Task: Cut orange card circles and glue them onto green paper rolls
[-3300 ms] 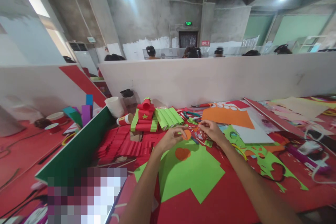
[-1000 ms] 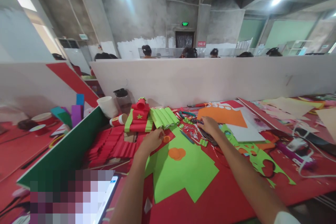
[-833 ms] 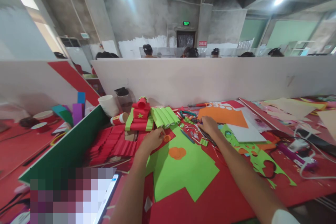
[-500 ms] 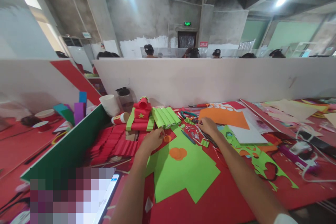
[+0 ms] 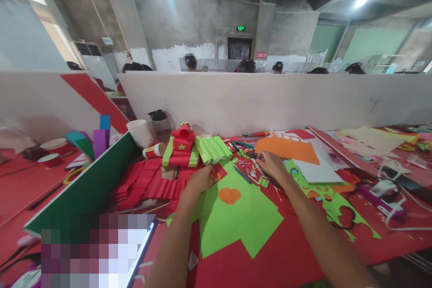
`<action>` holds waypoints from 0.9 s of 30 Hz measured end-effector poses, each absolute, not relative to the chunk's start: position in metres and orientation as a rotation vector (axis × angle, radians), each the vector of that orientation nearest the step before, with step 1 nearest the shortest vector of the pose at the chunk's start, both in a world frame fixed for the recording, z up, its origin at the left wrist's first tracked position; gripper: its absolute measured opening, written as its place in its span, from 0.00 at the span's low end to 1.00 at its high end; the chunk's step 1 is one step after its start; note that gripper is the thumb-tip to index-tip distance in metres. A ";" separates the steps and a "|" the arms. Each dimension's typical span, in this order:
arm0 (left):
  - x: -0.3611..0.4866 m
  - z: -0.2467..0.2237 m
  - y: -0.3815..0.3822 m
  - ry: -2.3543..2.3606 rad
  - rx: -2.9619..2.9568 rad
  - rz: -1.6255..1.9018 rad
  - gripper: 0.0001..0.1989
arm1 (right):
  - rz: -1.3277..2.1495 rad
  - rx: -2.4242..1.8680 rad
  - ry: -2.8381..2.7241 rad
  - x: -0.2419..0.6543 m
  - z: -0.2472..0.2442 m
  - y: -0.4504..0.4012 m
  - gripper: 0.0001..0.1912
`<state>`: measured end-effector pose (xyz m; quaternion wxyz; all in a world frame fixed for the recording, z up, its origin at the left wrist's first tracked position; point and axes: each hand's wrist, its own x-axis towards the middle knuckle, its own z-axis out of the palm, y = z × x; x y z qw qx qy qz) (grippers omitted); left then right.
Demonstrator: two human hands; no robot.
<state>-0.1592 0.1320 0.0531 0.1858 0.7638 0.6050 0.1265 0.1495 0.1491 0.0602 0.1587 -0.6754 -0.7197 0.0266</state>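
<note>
With left hand (image 5: pixel 200 180), reaching between green rolls (image 5: pixel 213 149) and orange circles (image 5: pixel 230 195). With right hand (image 5: pixel 272 165), reaching near orange sheet (image 5: pixel 288 149). Cannot tell for both if closed or apart.

Overlapping orange discs (image 5: pixel 230 195) on green paper (image 5: pixel 236 225); left hand (image 5: pixel 201 178) at their ten o'clock, right hand (image 5: pixel 272 165) at two.

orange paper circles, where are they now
In the head view, the orange paper circles lie overlapping on the green paper, between the person's forearms.
</note>
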 end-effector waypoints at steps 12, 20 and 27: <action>-0.157 0.040 0.140 1.608 2.092 0.527 0.08 | 0.030 -2.107 -1.879 0.170 0.035 0.158 0.12; -0.160 0.049 0.133 1.654 2.114 0.447 0.08 | 0.096 -1.987 -1.868 0.180 0.035 0.158 0.09; -0.166 0.064 0.129 1.873 2.086 0.364 0.07 | 0.155 -1.820 -1.856 0.196 0.042 0.159 0.07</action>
